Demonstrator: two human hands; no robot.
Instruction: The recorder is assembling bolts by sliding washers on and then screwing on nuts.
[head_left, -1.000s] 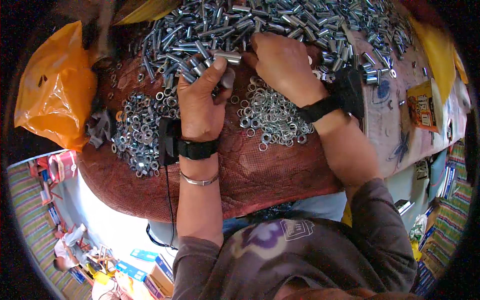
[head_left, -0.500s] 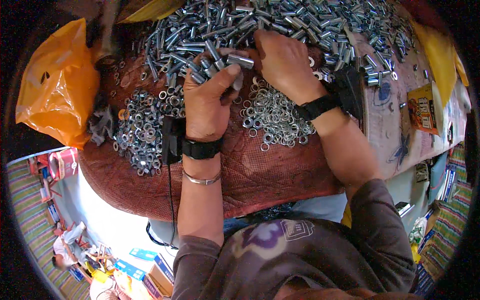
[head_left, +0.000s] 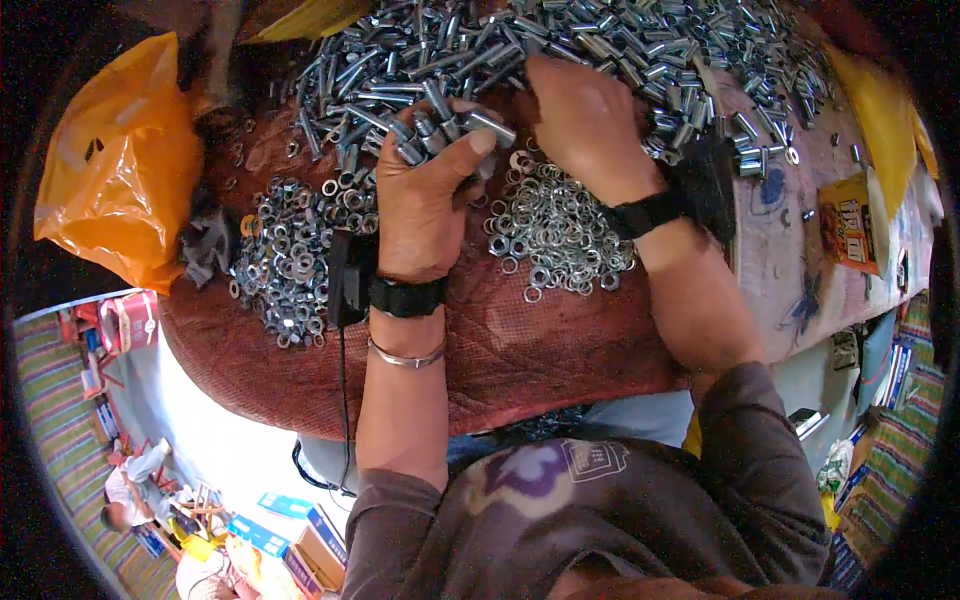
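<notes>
I'm seeing left fingers (head_left: 466, 153) gripping metal bolts (head_left: 428, 131), upper centre; likely stiff, slick, weighty bunched, so I'm favouring mid-length holds. Right hand (head_left: 592, 125): fingers hidden, can't tell.

The scene is looked down on from the person's head, through a wide fisheye lens aimed past the dark shirt (head_left: 660, 505) toward the red cloth (head_left: 560, 345). The left hand (head_left: 422, 220) and right hand (head_left: 588, 125) are seen from above, at close range, in the upper middle. The forearms (head_left: 405, 420) are taken in from below. Farther off, a cardboard box (head_left: 322, 562) is included at lower left. Straight edges are bent toward the black rim.
</notes>
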